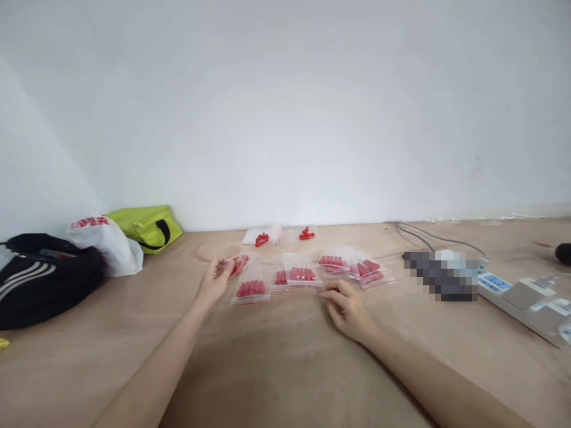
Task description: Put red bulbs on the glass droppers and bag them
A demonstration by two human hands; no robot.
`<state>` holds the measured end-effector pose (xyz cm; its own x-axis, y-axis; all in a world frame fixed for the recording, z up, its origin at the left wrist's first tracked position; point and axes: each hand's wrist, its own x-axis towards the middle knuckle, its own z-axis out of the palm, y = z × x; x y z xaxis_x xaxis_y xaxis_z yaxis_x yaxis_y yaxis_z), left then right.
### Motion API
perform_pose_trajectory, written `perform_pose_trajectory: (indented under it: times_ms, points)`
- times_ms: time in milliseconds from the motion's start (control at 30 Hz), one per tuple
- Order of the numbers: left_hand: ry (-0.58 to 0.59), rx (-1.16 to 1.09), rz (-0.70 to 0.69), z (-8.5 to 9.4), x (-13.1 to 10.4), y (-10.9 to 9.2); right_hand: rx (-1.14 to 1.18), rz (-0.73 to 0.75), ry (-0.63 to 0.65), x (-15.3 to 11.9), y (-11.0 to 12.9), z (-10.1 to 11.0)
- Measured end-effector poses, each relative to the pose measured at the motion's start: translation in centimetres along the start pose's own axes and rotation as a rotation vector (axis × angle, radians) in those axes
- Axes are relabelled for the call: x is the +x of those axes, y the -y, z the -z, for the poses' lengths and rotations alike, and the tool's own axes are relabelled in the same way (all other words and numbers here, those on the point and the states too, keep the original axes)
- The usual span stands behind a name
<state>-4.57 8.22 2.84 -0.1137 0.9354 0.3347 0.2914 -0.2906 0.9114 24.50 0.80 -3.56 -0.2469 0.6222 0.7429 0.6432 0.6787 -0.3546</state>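
Note:
My left hand pinches a clear bag with red pieces at the left end of a row of bags. Just right of it lies a flat bag of several red pieces. Two overlapping bags lie in the middle. Farther right, several clear bags with red pieces overlap in a pile. My right hand rests near the lower edge of these bags, fingers curled; what its fingertips hold, if anything, is too small to tell.
Loose red pieces and bags lie near the wall. At left are a black bag, a white plastic bag and a green bag. At right are a blurred dark object, cables and a power strip.

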Motion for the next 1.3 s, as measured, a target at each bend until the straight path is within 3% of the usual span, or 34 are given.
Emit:
perform_pose_trajectory:
  times_ms: [133, 267, 400, 500, 633, 800, 933, 1100, 1300]
  points:
    - [0.086, -0.054, -0.072, -4.2, -2.3, -1.3, -0.002, -0.039, -0.059, 0.1, 0.0, 0.3]
    - [0.348, 0.031, -0.391, -8.4, -4.7, -2.1, -0.024, -0.079, -0.097, 0.3, 0.1, 0.4]
    - [0.458, 0.145, -0.557, -10.6, -6.2, -1.8, -0.059, 0.022, -0.063, 0.4, -0.1, 0.4]
    - [0.475, 0.211, -0.604, -10.4, -6.4, -1.3, -0.096, 0.117, -0.031, 0.4, -0.5, 0.2]
    - [0.484, 0.313, -0.731, -8.7, -6.0, -0.3, -0.123, 0.159, -0.043, 0.5, -1.0, 0.0]
    - [0.303, 0.436, -1.055, -7.2, -5.6, 0.7, -0.133, 0.181, -0.036, 0.5, -1.2, 0.0]
    - [0.251, 0.533, -1.238, -7.0, -5.7, 0.5, -0.157, 0.2, -0.041, 0.4, -1.3, 0.2]
    - [0.178, 0.606, -1.325, -7.0, -5.6, 0.2, -0.275, 0.236, -0.023, 0.3, -1.6, 0.5]
    - [0.244, 0.618, -1.372, -7.3, -5.0, -0.2, -0.444, 0.301, 0.023, 0.6, -1.9, 0.4]
